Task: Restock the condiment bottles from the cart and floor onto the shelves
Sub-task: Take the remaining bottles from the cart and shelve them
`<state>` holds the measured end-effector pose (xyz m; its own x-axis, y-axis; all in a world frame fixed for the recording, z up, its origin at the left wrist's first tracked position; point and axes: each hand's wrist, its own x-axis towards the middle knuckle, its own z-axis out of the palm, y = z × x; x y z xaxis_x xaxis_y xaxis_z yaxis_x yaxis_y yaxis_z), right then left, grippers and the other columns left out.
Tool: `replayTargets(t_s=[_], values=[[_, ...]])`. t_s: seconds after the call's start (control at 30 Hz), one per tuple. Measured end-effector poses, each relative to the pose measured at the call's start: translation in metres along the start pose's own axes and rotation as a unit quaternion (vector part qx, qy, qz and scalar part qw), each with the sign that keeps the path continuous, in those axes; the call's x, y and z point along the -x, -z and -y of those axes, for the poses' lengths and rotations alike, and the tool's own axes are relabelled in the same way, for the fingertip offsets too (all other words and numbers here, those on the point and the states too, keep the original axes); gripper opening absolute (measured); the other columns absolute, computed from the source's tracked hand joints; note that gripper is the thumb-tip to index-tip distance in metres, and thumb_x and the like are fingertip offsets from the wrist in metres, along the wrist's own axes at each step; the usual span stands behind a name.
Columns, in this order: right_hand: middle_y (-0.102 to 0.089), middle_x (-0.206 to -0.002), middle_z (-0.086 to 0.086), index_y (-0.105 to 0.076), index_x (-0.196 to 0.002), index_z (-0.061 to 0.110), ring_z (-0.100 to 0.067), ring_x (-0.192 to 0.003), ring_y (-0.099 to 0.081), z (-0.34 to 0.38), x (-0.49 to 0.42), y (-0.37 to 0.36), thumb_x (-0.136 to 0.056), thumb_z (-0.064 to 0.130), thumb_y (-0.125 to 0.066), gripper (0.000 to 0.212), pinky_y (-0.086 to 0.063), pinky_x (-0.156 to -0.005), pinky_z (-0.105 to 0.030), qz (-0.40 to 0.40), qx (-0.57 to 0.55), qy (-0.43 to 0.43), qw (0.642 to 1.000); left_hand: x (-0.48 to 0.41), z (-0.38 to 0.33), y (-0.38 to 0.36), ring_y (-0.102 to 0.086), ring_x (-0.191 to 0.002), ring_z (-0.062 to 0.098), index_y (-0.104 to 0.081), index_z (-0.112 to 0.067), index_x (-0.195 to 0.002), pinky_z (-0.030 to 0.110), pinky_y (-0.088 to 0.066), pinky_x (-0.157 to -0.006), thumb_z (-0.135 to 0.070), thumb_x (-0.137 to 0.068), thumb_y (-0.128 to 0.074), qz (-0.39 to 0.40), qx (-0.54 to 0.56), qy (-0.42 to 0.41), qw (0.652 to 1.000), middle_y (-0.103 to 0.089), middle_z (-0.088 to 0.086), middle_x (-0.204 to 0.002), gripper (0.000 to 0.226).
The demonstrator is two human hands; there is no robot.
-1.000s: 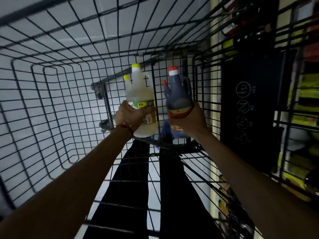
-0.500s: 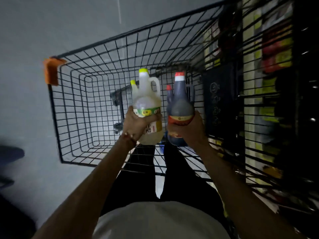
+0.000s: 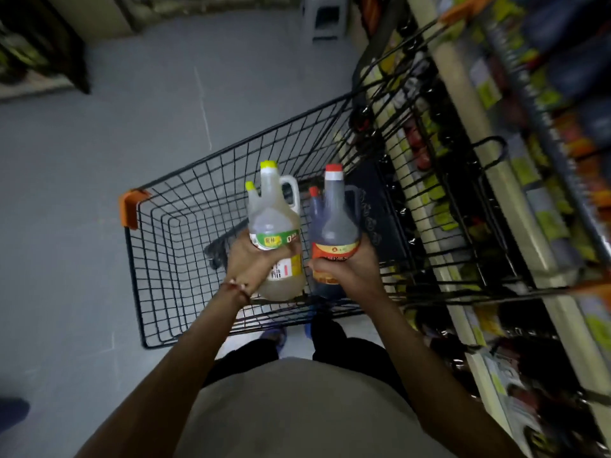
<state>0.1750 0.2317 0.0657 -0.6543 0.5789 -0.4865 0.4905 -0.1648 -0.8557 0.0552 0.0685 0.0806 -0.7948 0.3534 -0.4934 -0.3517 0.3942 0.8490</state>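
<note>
My left hand [image 3: 254,262] grips a pale jug [image 3: 272,219] with yellow caps and a green label, holding it upright. Beside it, my right hand [image 3: 347,269] grips a dark sauce jug [image 3: 334,226] with red caps and an orange label. Both jugs are held side by side above the near end of the black wire cart [image 3: 158,259]. The store shelves [image 3: 515,180] run along the right, blurred, with packed goods and yellow price tags.
The cart has orange corner guards [image 3: 129,206] and a dark panel [image 3: 373,206] on its right side. A grey stool [image 3: 325,14] stands at the far end of the aisle. A dark shelf unit [image 3: 39,47] sits at the top left. Grey floor [image 3: 82,153] lies left of the cart.
Both jugs have come up out of the cart basket, still held in my hands. The view has pulled back and up, so the whole cart, the floor and the shelves now show.
</note>
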Motion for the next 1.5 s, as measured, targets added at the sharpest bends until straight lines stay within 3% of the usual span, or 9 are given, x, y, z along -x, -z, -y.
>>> replayTargets(t_s=[0.1, 0.2, 0.43, 0.63, 0.73, 0.87, 1.07, 1.27, 1.5], values=[[-0.074, -0.115, 0.009, -0.057, -0.126, 0.027, -0.007, -0.1, -0.073, 0.007, 0.029, -0.005, -0.052, 0.013, -0.1, 0.086, -0.061, -0.084, -0.031, -0.051, 0.0, 0.022, 0.998, 0.012, -0.005, 0.012, -0.075, -0.091, 0.009, -0.07, -0.026, -0.107, 0.03, -0.059, -0.08, -0.053, -0.044, -0.091, 0.032, -0.026, -0.053, 0.998, -0.079, -0.01, -0.096, 0.072], [-0.074, -0.115, 0.013, -0.055, -0.134, 0.021, -0.001, -0.098, -0.073, 0.007, 0.061, -0.008, -0.055, 0.013, -0.099, 0.09, -0.059, -0.082, -0.032, -0.097, -0.005, 0.038, 0.995, 0.024, -0.008, 0.021, -0.075, -0.093, 0.011, -0.068, -0.022, -0.113, 0.034, -0.06, -0.082, -0.049, -0.045, -0.092, 0.069, -0.032, -0.105, 0.992, -0.078, -0.007, -0.102, 0.077], [-0.075, -0.121, 0.003, -0.06, -0.135, 0.02, -0.017, -0.105, -0.073, 0.002, 0.152, -0.008, -0.055, 0.021, -0.097, 0.089, -0.061, -0.083, -0.039, -0.228, -0.04, 0.057, 0.971, 0.061, -0.02, 0.023, -0.076, -0.086, 0.011, -0.073, -0.01, -0.104, 0.025, -0.06, -0.073, -0.004, -0.062, -0.096, 0.189, -0.064, -0.202, 0.959, -0.079, 0.0, -0.097, 0.048], [-0.074, -0.12, 0.009, -0.057, -0.137, 0.02, -0.004, -0.1, -0.072, -0.01, 0.232, 0.007, -0.058, 0.013, -0.102, 0.092, -0.058, -0.075, -0.02, -0.34, -0.061, 0.043, 0.937, 0.101, -0.033, -0.002, -0.076, -0.094, 0.019, -0.069, -0.011, -0.114, 0.04, -0.063, -0.078, -0.036, -0.046, -0.094, 0.31, -0.078, -0.21, 0.924, -0.079, 0.002, -0.104, 0.077], [-0.072, -0.122, 0.01, -0.055, -0.138, 0.022, -0.005, -0.105, -0.071, -0.018, 0.271, 0.013, -0.057, 0.018, -0.103, 0.094, -0.058, -0.079, -0.021, -0.403, -0.056, 0.038, 0.913, 0.126, -0.037, -0.021, -0.075, -0.097, 0.017, -0.067, -0.011, -0.118, 0.043, -0.063, -0.082, -0.041, -0.045, -0.093, 0.354, -0.088, -0.228, 0.903, -0.078, 0.001, -0.108, 0.083], [-0.071, -0.114, 0.012, -0.057, -0.132, 0.022, 0.0, -0.1, -0.068, -0.029, 0.327, 0.023, -0.058, 0.012, -0.101, 0.086, -0.051, -0.066, -0.007, -0.47, -0.071, 0.022, 0.88, 0.163, -0.038, -0.047, -0.074, -0.1, 0.016, -0.064, -0.014, -0.123, 0.045, -0.062, -0.086, -0.044, -0.043, -0.092, 0.417, -0.1, -0.243, 0.87, -0.076, -0.001, -0.112, 0.09], [-0.075, -0.111, 0.009, -0.06, -0.124, 0.026, -0.007, -0.095, -0.074, -0.063, 0.412, 0.029, -0.047, 0.03, -0.1, 0.087, -0.06, -0.077, -0.03, -0.552, -0.096, 0.003, 0.828, 0.233, -0.025, -0.073, -0.074, -0.1, 0.015, -0.06, -0.018, -0.124, 0.046, -0.061, -0.085, -0.041, -0.042, -0.094, 0.499, -0.114, -0.286, 0.81, -0.076, -0.003, -0.111, 0.092], [-0.074, -0.107, 0.014, -0.059, -0.121, 0.026, 0.003, -0.091, -0.072, -0.092, 0.506, 0.02, -0.052, 0.022, -0.104, 0.082, -0.058, -0.072, -0.018, -0.607, -0.1, 0.012, 0.788, 0.321, 0.001, -0.079, -0.073, -0.103, 0.02, -0.058, -0.01, -0.128, 0.048, -0.061, -0.087, -0.037, -0.044, -0.096, 0.55, -0.096, -0.32, 0.765, -0.074, 0.003, -0.114, 0.097], [-0.076, -0.11, 0.009, -0.062, -0.122, 0.025, -0.007, -0.096, -0.074, -0.136, 0.604, -0.005, -0.045, 0.033, -0.105, 0.088, -0.064, -0.083, -0.037, -0.647, -0.122, 0.03, 0.752, 0.413, 0.052, -0.064, -0.072, -0.104, 0.017, -0.054, -0.012, -0.13, 0.041, -0.06, -0.089, -0.033, -0.042, -0.096, 0.581, -0.111, -0.348, 0.727, -0.073, 0.003, -0.116, 0.1]])
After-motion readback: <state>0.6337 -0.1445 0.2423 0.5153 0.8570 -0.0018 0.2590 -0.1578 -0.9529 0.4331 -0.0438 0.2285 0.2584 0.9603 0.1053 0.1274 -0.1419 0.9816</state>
